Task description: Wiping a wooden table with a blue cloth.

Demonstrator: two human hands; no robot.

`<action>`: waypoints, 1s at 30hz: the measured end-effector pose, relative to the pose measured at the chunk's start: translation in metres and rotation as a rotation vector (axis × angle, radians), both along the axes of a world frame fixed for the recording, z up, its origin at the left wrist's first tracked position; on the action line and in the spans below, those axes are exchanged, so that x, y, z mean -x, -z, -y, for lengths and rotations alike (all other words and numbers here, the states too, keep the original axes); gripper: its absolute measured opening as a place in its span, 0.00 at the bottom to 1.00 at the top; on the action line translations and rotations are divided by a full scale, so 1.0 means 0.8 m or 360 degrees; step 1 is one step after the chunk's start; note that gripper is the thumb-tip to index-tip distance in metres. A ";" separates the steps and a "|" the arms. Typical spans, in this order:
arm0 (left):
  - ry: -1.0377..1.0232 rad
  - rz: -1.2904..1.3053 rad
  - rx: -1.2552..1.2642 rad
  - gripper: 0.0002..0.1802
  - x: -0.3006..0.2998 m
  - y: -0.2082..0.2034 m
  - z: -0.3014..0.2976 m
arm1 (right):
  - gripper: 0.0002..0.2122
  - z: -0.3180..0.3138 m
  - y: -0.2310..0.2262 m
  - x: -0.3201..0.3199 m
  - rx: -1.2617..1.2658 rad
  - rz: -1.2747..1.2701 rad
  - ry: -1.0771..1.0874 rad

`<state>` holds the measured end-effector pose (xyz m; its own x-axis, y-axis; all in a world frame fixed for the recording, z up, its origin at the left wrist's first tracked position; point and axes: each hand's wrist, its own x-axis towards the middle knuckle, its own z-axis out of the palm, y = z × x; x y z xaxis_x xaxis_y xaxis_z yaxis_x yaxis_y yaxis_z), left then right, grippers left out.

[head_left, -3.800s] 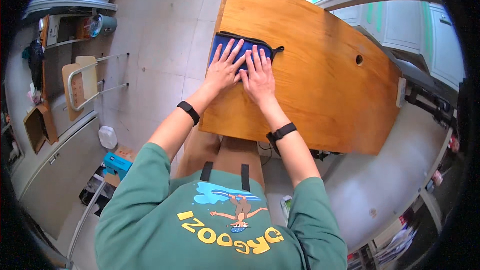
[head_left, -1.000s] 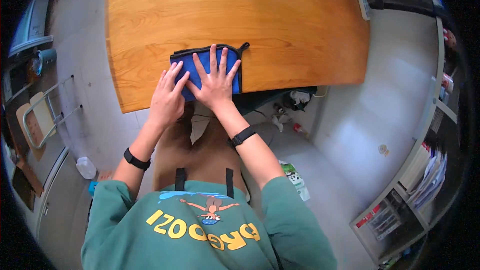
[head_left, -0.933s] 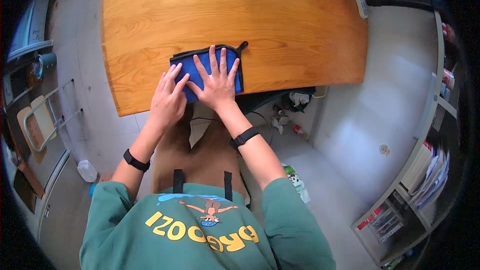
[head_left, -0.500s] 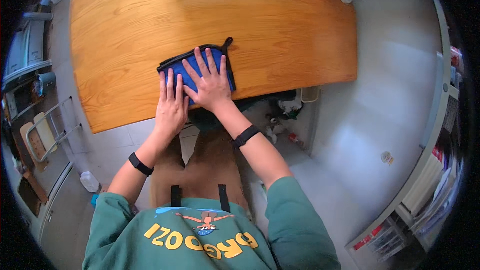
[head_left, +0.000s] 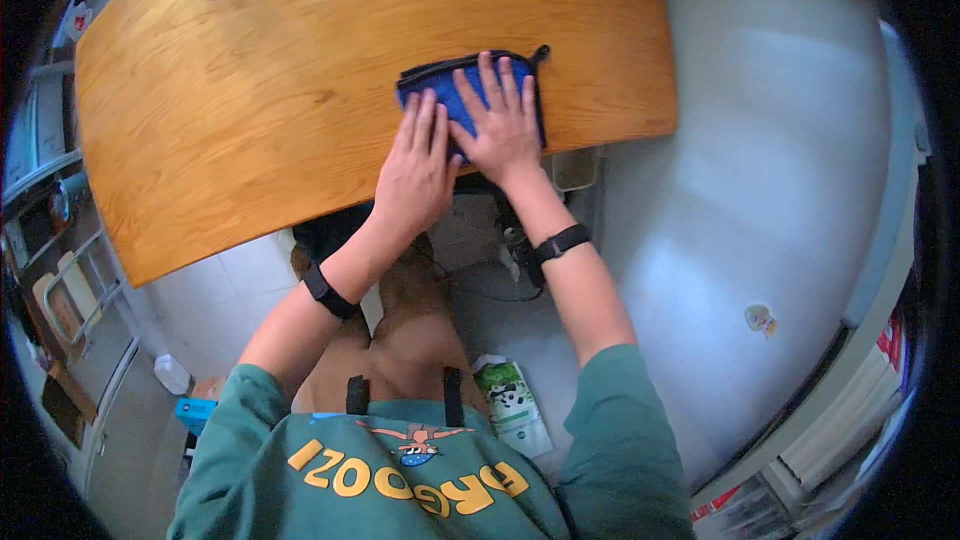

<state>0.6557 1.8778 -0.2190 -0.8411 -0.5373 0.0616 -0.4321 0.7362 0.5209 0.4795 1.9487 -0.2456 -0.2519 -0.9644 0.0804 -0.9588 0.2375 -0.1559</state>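
A folded blue cloth (head_left: 456, 100) with black edging and a small black loop at its far right corner lies flat on the wooden table (head_left: 250, 100), close to the near edge. Both my palms face down on it. My right hand (head_left: 503, 135) spreads its fingers across the right part of the cloth. On the near left part rests my left hand (head_left: 415, 165), its fingers straight and close together. The hands lie side by side, hiding much of the cloth's near half.
Under the table's near edge are dark objects and a cable. A green and white package (head_left: 512, 405) lies on the floor by my leg. A large pale panel (head_left: 780, 190) stands at right. Left are a metal rack (head_left: 85, 285) and a blue box (head_left: 195, 414).
Both hands and the blue cloth have slid right across the table, nearer its right end. My view has shifted too, and the green and white package now shows.
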 end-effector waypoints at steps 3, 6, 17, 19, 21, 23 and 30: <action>0.0120 -0.0061 -0.0128 0.32 -0.016 -0.031 0.013 | 0.37 -0.045 0.013 0.072 0.0016 -0.0166 0.0193; -0.0085 -0.0015 -0.0051 0.25 -0.076 -0.018 0.058 | 0.38 -0.114 0.018 0.158 -0.0015 -0.0232 0.0561; -0.0246 0.0069 0.0295 0.24 -0.248 0.011 0.138 | 0.63 -0.098 -0.003 0.088 -0.0148 -0.0059 0.0528; -0.0240 0.0125 0.0281 0.26 -0.254 0.010 0.144 | 0.57 -0.090 -0.001 0.071 -0.0125 0.0008 0.0524; -0.0256 0.0064 0.0299 0.26 -0.255 0.015 0.144 | 0.51 -0.090 0.007 0.056 -0.0113 0.0030 0.0455; -0.0279 0.0056 0.0309 0.26 -0.264 0.018 0.138 | 0.46 -0.094 0.012 0.030 -0.0106 0.0052 0.0431; -0.0174 -0.0103 -0.0019 0.23 -0.290 -0.037 0.075 | 0.29 -0.171 -0.109 -0.052 0.0379 0.1697 0.1175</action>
